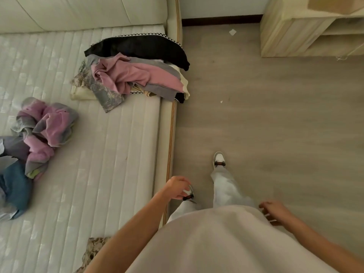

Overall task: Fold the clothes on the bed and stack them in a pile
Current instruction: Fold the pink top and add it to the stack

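Standing beside bed (118, 154), left hand (176, 187) and right hand (274, 211) loosely curled, empty; heaped clothes (130, 75) near edge, within easy reach.

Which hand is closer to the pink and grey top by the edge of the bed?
Left. The left hand hangs over the bed's edge, below the pink and grey top. The right hand is farther away, out over the floor beside the person's hip.
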